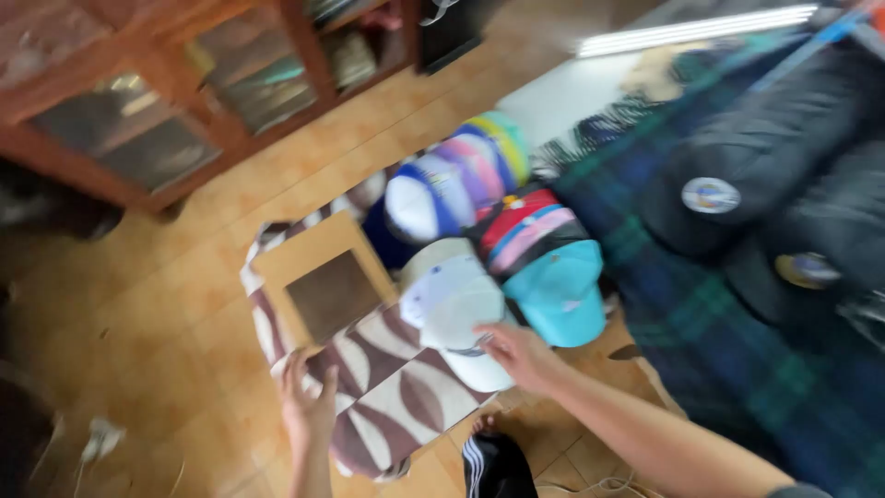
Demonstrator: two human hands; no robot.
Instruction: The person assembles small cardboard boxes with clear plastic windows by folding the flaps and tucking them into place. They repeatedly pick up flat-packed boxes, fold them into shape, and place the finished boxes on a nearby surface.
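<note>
You stand on an orange-brown tiled floor (184, 304). Far left, a wooden cabinet (157, 101) with glass doors lines the wall. To your right a dark green plaid blanket (701, 341) spreads out, with a bright strip light (691, 32) beyond it.

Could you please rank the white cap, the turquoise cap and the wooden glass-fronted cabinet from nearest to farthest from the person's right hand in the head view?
1. White cap, touching the right hand.
2. Turquoise cap, just beyond, to the right.
3. Wooden glass-fronted cabinet, far upper left.

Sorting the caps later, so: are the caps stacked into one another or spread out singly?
Stacked: the caps lie nested in overlapping rows, with the right hand on the white cap in front.
</note>
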